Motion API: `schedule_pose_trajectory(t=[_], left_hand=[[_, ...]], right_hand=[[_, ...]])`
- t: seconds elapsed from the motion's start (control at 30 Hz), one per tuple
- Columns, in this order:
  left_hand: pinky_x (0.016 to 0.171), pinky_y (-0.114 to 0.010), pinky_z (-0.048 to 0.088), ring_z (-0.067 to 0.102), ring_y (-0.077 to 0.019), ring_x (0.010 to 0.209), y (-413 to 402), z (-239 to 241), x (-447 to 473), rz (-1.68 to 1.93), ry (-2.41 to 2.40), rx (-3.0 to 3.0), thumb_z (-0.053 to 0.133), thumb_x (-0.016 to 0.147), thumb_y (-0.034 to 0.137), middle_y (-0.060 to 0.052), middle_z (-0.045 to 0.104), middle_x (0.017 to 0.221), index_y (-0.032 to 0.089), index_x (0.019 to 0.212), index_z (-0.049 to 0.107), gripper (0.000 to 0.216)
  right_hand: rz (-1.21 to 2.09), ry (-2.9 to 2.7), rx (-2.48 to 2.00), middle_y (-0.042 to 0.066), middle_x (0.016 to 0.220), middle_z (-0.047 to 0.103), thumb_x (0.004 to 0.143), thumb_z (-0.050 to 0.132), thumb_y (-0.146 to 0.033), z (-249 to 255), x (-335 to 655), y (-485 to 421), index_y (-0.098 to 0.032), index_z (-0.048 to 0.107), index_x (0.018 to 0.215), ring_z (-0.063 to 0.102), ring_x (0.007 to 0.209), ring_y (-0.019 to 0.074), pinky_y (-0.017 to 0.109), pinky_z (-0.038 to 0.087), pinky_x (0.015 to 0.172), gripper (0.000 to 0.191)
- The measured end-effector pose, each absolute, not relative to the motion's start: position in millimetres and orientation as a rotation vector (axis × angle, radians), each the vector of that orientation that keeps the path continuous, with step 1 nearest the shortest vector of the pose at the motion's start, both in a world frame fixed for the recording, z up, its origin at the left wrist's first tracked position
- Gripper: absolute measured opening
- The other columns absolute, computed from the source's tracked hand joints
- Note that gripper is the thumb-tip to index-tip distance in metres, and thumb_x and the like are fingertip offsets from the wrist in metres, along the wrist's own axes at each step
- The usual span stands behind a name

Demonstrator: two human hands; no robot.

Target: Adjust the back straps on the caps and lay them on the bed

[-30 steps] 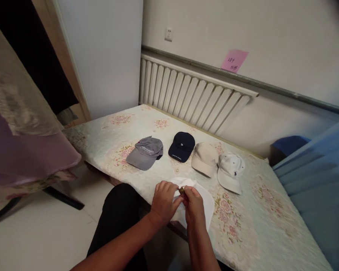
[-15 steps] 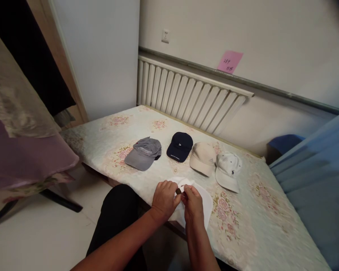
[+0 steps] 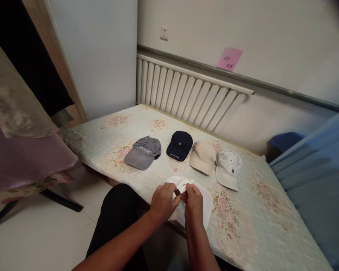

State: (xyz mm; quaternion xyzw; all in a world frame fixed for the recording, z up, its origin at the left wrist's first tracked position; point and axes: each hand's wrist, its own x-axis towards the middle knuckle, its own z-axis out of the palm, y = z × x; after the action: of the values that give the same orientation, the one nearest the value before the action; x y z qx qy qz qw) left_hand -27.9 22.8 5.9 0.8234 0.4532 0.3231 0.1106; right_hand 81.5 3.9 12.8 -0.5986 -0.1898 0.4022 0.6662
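Note:
A white cap (image 3: 205, 205) lies at the near edge of the floral-covered bed (image 3: 260, 222), right in front of me. Both my hands rest on its back part. My left hand (image 3: 164, 201) and my right hand (image 3: 194, 202) are closed in pinches that meet on a small dark buckle (image 3: 177, 192) on the cap's strap. Farther back lie a grey cap (image 3: 143, 152), a navy cap (image 3: 180, 145), a beige cap (image 3: 202, 157) and a white cap with small dots (image 3: 228, 168) in a row.
A white radiator (image 3: 186, 94) runs along the wall behind the bed, with a pink note (image 3: 229, 59) and a socket (image 3: 164, 33) above it. A blue fabric (image 3: 316, 173) rises at the right. Purple cloth (image 3: 25, 158) hangs at the left. My dark-trousered knee (image 3: 118, 214) is below.
My hands have stayed on the white cap's strap, with the pinch shifting slightly left; the camera view has drifted a little.

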Motion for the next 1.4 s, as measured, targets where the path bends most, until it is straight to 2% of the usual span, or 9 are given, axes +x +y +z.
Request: schedule_pose_trajectory(t=[0.23, 0.5, 0.6, 0.7, 0.8, 1.03, 1.2, 1.3, 1.4], left_hand=[[0.066, -0.028, 0.043, 0.057, -0.0167, 0.072, 22, 5, -25, 0.916, 1.338, 2.368, 0.055, 0.076, 0.02, -0.002, 0.061, 0.078, 0.02, 0.082, 0.053, 0.006], [0.079, -0.033, 0.045, 0.054, -0.0192, 0.088, 16, 4, -58, 1.122, 1.207, 2.068, 0.045, 0.088, 0.038, -0.006, 0.058, 0.091, 0.018, 0.097, 0.053, 0.023], [0.077, -0.033, 0.047, 0.055, -0.0189, 0.086, 7, -4, -70, 1.022, 1.244, 2.002, 0.047, 0.087, 0.042, -0.007, 0.056, 0.096, 0.017, 0.106, 0.05, 0.031], [0.084, -0.036, 0.047, 0.056, -0.023, 0.099, -1, -14, -73, 0.898, 1.352, 1.996, 0.057, 0.078, 0.04, -0.01, 0.054, 0.112, 0.018, 0.122, 0.043, 0.051], [0.088, -0.037, 0.045, 0.056, -0.0265, 0.107, -2, -21, -69, 0.727, 1.498, 1.933, 0.053, 0.079, 0.036, -0.013, 0.052, 0.123, 0.017, 0.135, 0.031, 0.063], [0.079, -0.036, 0.045, 0.065, -0.0292, 0.097, 8, -18, -64, 0.42, 1.554, 1.888, 0.027, 0.09, 0.035, -0.02, 0.066, 0.109, 0.009, 0.145, 0.017, 0.062], [0.075, -0.038, 0.045, 0.066, -0.0307, 0.093, 7, -18, -63, 0.353, 1.583, 1.895, 0.025, 0.09, 0.035, -0.021, 0.067, 0.106, 0.008, 0.145, 0.018, 0.061], [0.075, -0.037, 0.045, 0.066, -0.0305, 0.093, 8, -20, -63, 0.343, 1.584, 1.901, 0.024, 0.09, 0.035, -0.021, 0.067, 0.106, 0.008, 0.145, 0.017, 0.061], [0.075, -0.039, 0.045, 0.065, -0.0316, 0.093, 8, -21, -63, 0.336, 1.585, 1.902, 0.023, 0.09, 0.035, -0.021, 0.067, 0.106, 0.008, 0.145, 0.016, 0.061]], right_hand=[[0.854, -0.469, -1.379, -0.009, 0.049, 0.041, 0.073, 0.057, -0.04, 9, 84, 5, -0.021, 0.056, 0.066, 0.039, 0.047, 0.0096, 0.023, 0.037, 0.048, 0.02], [0.896, -0.456, -1.319, -0.007, 0.051, 0.047, 0.074, 0.058, -0.041, 13, 86, 1, -0.021, 0.055, 0.07, 0.043, 0.048, 0.0102, 0.024, 0.039, 0.048, 0.02], [0.906, -0.432, -1.3, -0.007, 0.051, 0.047, 0.073, 0.059, -0.041, 12, 86, 1, -0.021, 0.054, 0.069, 0.044, 0.047, 0.0096, 0.023, 0.04, 0.048, 0.021], [0.91, -0.422, -1.295, -0.007, 0.052, 0.049, 0.073, 0.059, -0.041, 11, 86, 3, -0.02, 0.055, 0.071, 0.046, 0.047, 0.0099, 0.023, 0.041, 0.048, 0.021], [0.91, -0.418, -1.301, -0.007, 0.052, 0.05, 0.073, 0.059, -0.041, 11, 86, 5, -0.02, 0.056, 0.072, 0.047, 0.048, 0.0099, 0.023, 0.043, 0.049, 0.021], [0.923, -0.436, -1.314, -0.006, 0.052, 0.051, 0.073, 0.062, -0.039, 10, 83, 9, -0.019, 0.058, 0.072, 0.049, 0.05, 0.0097, 0.023, 0.047, 0.052, 0.021], [0.91, -0.441, -1.31, -0.008, 0.053, 0.048, 0.072, 0.065, -0.04, 13, 77, 6, -0.02, 0.061, 0.098, 0.049, 0.051, 0.0094, 0.023, 0.049, 0.055, 0.034], [0.891, -0.426, -1.295, -0.01, 0.055, 0.048, 0.071, 0.067, -0.038, 16, 73, 2, -0.023, 0.049, 0.125, 0.052, 0.054, 0.0103, 0.025, 0.053, 0.061, 0.058], [0.881, -0.311, -1.241, -0.009, 0.061, 0.053, 0.069, 0.069, -0.037, 15, 69, -2, -0.021, 0.037, 0.135, 0.057, 0.062, 0.0119, 0.027, 0.055, 0.068, 0.075]])
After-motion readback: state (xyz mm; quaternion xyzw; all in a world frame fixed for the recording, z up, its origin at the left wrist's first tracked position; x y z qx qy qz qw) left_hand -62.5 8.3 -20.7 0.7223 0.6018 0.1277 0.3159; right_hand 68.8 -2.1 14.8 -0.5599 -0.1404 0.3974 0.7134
